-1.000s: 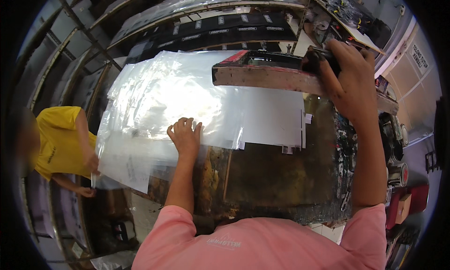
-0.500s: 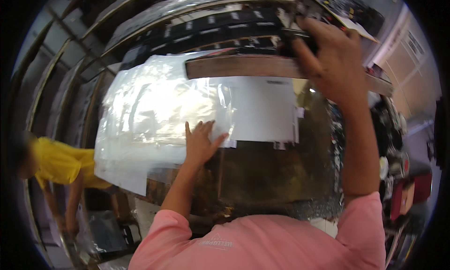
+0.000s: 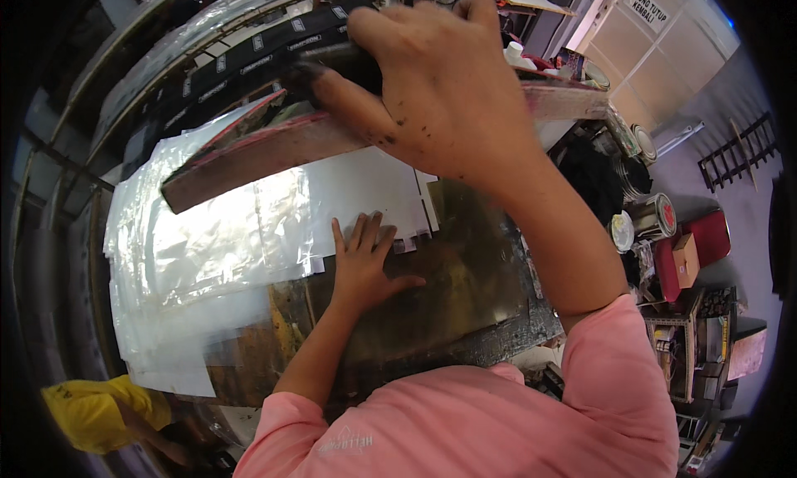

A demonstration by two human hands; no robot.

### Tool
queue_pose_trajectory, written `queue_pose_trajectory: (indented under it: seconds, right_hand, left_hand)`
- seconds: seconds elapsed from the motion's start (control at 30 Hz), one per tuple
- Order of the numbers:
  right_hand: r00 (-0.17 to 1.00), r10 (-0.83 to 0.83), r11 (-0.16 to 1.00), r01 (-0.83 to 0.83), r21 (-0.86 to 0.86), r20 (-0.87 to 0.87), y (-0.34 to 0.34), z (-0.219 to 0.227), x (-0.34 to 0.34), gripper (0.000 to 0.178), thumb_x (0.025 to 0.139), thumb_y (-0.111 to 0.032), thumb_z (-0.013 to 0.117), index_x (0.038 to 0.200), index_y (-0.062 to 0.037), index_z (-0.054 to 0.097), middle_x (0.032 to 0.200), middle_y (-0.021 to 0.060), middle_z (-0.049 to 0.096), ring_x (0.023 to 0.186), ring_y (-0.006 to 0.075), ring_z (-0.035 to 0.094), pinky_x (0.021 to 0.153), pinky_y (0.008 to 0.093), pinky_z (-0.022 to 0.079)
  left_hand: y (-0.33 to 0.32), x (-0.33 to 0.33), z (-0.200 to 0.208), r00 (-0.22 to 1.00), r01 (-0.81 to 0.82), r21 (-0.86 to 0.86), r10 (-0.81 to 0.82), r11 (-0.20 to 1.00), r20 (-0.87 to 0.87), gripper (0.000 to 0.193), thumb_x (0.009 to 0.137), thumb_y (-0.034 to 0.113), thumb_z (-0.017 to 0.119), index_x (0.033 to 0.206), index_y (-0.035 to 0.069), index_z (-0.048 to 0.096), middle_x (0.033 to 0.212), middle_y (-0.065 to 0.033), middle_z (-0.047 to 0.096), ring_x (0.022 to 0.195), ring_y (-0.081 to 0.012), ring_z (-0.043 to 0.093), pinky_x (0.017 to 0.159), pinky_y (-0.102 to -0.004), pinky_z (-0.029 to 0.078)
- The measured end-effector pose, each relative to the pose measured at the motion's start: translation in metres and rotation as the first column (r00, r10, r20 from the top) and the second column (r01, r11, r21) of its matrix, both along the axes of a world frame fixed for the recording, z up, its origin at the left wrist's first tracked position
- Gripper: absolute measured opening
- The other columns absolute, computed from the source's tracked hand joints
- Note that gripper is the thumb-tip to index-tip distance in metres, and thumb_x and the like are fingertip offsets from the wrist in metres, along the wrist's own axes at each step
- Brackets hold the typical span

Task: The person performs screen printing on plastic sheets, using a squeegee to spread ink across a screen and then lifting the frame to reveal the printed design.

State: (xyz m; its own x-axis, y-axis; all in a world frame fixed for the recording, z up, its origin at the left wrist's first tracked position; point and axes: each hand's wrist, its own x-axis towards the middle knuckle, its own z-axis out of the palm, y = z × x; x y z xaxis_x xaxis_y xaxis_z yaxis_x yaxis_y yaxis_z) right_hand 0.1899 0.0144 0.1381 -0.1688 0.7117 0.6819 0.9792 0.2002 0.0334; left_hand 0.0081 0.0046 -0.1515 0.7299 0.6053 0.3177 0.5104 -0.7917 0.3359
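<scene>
My left hand (image 3: 364, 266) lies palm down with its fingers spread. Its fingertips rest on the near edge of a white sheet (image 3: 357, 183), and its thumb reaches over the brown, stained tabletop (image 3: 448, 287). Beside that sheet spreads a pile of shiny clear plastic sheets (image 3: 224, 229). Above them a wooden frame (image 3: 257, 150) with a red-edged rim is held up at a slant. My right hand (image 3: 444, 88) is closed above this frame, its thumb dark with stains. Its fingers curl round something dark that the hand itself mostly hides.
Black printed material (image 3: 249, 59) lies beyond the frame. At the right stand tins (image 3: 654, 215), a red chair (image 3: 706, 237) with a small cardboard box (image 3: 686, 260), and a shelf (image 3: 671, 345). A person in a yellow shirt (image 3: 108, 412) is at the lower left.
The whole view has turned. The frame now slants more and hangs nearer, with my right hand moved along above it. My left hand has shifted from the plastic to the white sheet's edge.
</scene>
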Motion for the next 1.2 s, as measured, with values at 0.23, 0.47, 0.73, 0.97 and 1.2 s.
queue_pose_trajectory:
  seconds: [0.23, 0.47, 0.73, 0.97, 1.2]
  right_hand:
    - [0.999, -0.044, 0.996, 0.044, -0.078, 0.009, 0.010, 0.011, 0.003, 0.048, 0.101, -0.050, 0.056, 0.094, -0.0031, 0.065, 0.086, 0.0141, 0.066, 0.086, 0.0336, 0.064, 0.094, 0.0512, 0.039]
    - [0.990, -0.140, 0.980, 0.142, -0.139, 0.025, 0.014, 0.018, -0.012, 0.051, 0.103, -0.050, 0.052, 0.090, -0.0020, 0.063, 0.081, 0.0135, 0.063, 0.078, 0.0323, 0.061, 0.093, 0.0493, 0.039]
    - [0.997, -0.060, 0.998, 0.061, 0.014, -0.055, -0.008, 0.010, -0.038, 0.034, 0.094, -0.037, 0.061, 0.092, -0.0030, 0.063, 0.086, 0.0181, 0.065, 0.088, 0.0388, 0.063, 0.093, 0.0505, 0.037]
    - [0.998, -0.009, 0.997, 0.004, 0.073, 0.067, 0.004, -0.013, 0.003, 0.042, 0.099, -0.048, 0.063, 0.101, -0.0064, 0.068, 0.097, 0.0150, 0.071, 0.099, 0.0367, 0.069, 0.095, 0.0553, 0.039]
    - [0.985, 0.174, 0.778, -0.150, -0.611, -0.021, -0.030, -0.109, 0.027, 0.060, 0.081, -0.011, 0.079, 0.131, -0.0062, 0.048, 0.117, 0.0154, 0.058, 0.121, 0.0373, 0.058, 0.104, 0.0568, 0.037]
  left_hand:
    - [0.000, -0.002, 0.001, 0.999, -0.054, -0.071, 0.053, 0.996, -0.003, 0.098, 0.062, 0.079, 0.085, 0.130, 0.010, 0.070, 0.154, -0.0190, 0.054, 0.150, -0.0438, 0.043, 0.126, -0.0752, 0.008]
    - [0.001, -0.007, -0.008, 0.997, -0.028, -0.057, 0.032, 0.998, 0.071, 0.094, 0.069, 0.079, 0.080, 0.129, 0.007, 0.069, 0.152, -0.0221, 0.053, 0.149, -0.0468, 0.043, 0.126, -0.0751, 0.010]
    - [-0.003, -0.014, -0.013, 0.989, -0.038, 0.062, 0.028, 0.997, 0.148, 0.092, 0.070, 0.076, 0.082, 0.128, 0.006, 0.068, 0.140, -0.0192, 0.060, 0.142, -0.0424, 0.049, 0.127, -0.0708, 0.018]
    - [0.000, -0.046, 0.050, 0.758, -0.342, -0.422, 0.512, 0.839, 0.403, 0.078, 0.073, 0.040, 0.098, 0.136, 0.006, 0.065, 0.120, -0.0127, 0.070, 0.121, -0.0323, 0.067, 0.111, -0.0501, 0.050]
    - [-0.020, -0.125, 0.092, 0.660, -0.111, -0.850, 0.678, 0.514, 0.324, 0.105, 0.064, 0.017, 0.104, 0.154, 0.001, 0.054, 0.137, -0.0140, 0.067, 0.119, -0.0223, 0.067, 0.102, -0.0378, 0.056]
